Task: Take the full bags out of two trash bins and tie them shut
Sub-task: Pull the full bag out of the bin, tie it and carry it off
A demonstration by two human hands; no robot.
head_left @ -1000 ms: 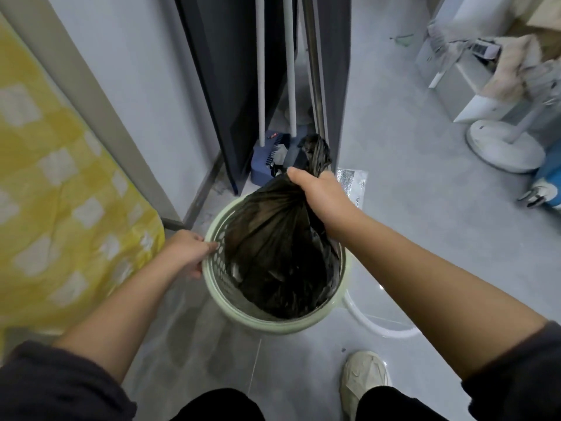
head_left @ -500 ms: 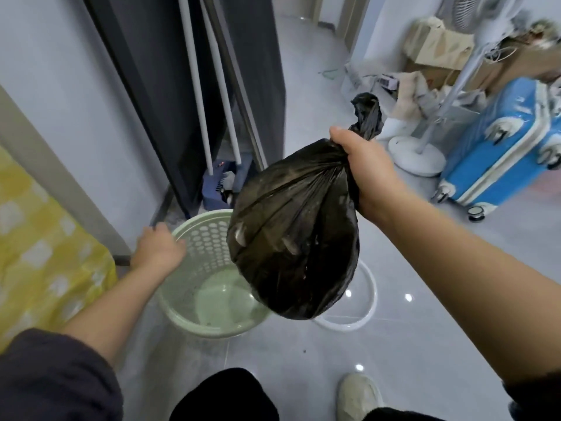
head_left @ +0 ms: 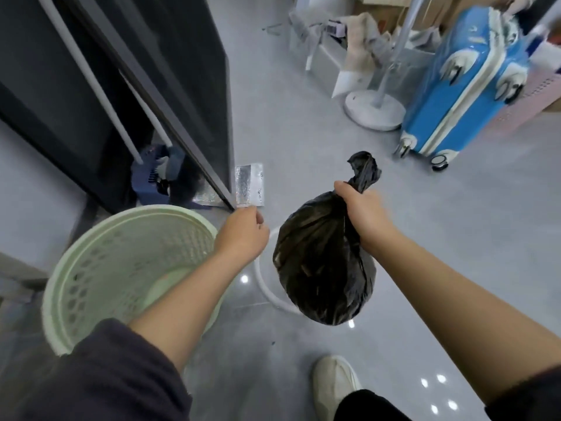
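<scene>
A full black trash bag (head_left: 321, 262) hangs in the air over the grey floor, its gathered neck sticking up above my right hand (head_left: 361, 214), which grips it just below the twisted top. The pale green perforated trash bin (head_left: 100, 268) stands at the lower left with no bag inside it. My left hand (head_left: 243, 235) hovers between the bin's rim and the bag with fingers curled loosely, touching neither and holding nothing.
A white ring (head_left: 267, 287) lies on the floor under the bag. A dark door panel (head_left: 182, 86) and white poles stand behind the bin, with a silver foil sheet (head_left: 249, 186) beside them. A fan base (head_left: 375, 109) and blue suitcase (head_left: 461, 83) sit far right. My shoe (head_left: 334, 384) is below.
My right hand lifted the bag fully out of the bin and carried it right. My left hand let go of the bin rim and moved toward the bag.
</scene>
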